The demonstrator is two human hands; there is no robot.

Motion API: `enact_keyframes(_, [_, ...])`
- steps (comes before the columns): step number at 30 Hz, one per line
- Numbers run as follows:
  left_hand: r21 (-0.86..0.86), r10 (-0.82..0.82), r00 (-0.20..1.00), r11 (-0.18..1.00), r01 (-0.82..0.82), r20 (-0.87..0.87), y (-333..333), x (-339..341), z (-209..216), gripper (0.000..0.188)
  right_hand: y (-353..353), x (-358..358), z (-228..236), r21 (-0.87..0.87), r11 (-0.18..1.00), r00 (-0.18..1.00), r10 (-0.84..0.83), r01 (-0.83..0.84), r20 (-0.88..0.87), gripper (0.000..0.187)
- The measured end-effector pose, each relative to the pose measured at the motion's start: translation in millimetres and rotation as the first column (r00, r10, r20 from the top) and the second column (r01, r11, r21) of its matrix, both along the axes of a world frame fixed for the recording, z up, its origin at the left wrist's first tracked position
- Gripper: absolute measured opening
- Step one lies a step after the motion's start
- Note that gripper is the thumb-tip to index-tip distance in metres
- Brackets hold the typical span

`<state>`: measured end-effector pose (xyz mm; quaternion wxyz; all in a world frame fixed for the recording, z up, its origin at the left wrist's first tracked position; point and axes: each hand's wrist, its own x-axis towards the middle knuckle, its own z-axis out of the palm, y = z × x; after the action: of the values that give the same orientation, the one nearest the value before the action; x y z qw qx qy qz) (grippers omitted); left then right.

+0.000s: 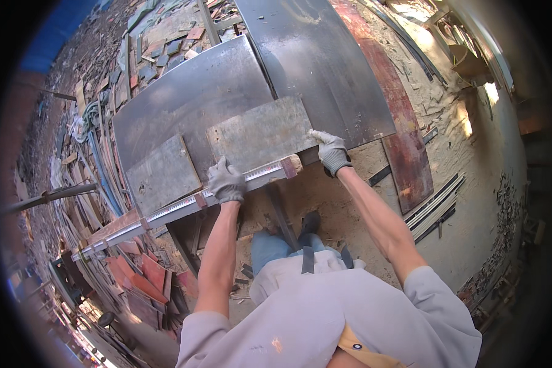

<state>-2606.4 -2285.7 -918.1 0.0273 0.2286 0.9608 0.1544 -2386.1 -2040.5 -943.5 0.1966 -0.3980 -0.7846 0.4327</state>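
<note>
A thin, worn grey board point(260, 132) lies on a large dark metal sheet point(196, 92) in front of me. My left hand point(226, 181), in a grey knitted glove, is closed at its near left edge, fingertips on top. My right hand point(331, 152), gloved alike, grips the board's near right corner, the thumb side hidden. A second grey board point(164, 175) lies to the left, apart from the first. Along the near edge runs a metal bar point(184, 208) with a white measuring strip point(210, 195) and reddish-brown blocks on it.
A second dark metal sheet point(325, 67) lies at the far right, beside a long red-stained panel point(402, 132). Scrap pieces point(165, 55) cover the ground at the far left. Red panels point(144, 276) lean below the bar; thin strips point(435, 208) lie at right.
</note>
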Motion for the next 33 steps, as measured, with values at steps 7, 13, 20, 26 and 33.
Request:
enact_keyframes(7, [-0.023, 0.009, 1.0, 1.0, -0.009, -0.02, 82, -110, -3, 0.041, 92, -114, -15, -0.293, 0.954, 0.996, -0.077, 0.061, -0.045, 0.057])
enact_keyframes(13, [-0.014, -0.008, 0.998, 1.0, 0.007, -0.059, 133, -180, -4, 0.039, 141, -183, 4, -0.43, 0.896, 0.983, -0.163, 0.11, -0.089, 0.055])
enact_keyframes(20, [-0.023, 0.02, 0.999, 0.999, -0.021, -0.049, 175, -226, 6, 0.038, 187, -232, 0, -0.396, 0.897, 0.98, -0.198, 0.194, 0.031, 0.042])
enact_keyframes(26, [0.02, -0.214, 0.973, 0.976, 0.216, -0.082, 221, -247, -6, 0.032, 168, -157, 36, -0.315, 0.907, 0.957, -0.289, 0.281, 0.023, 0.035])
enact_keyframes(33, [-0.14, -0.224, 0.974, 0.965, 0.224, 0.018, 216, -117, -3, 0.051, 12, 353, 116, -0.878, 0.312, 0.744, -0.664, 0.363, 0.072, 0.022])
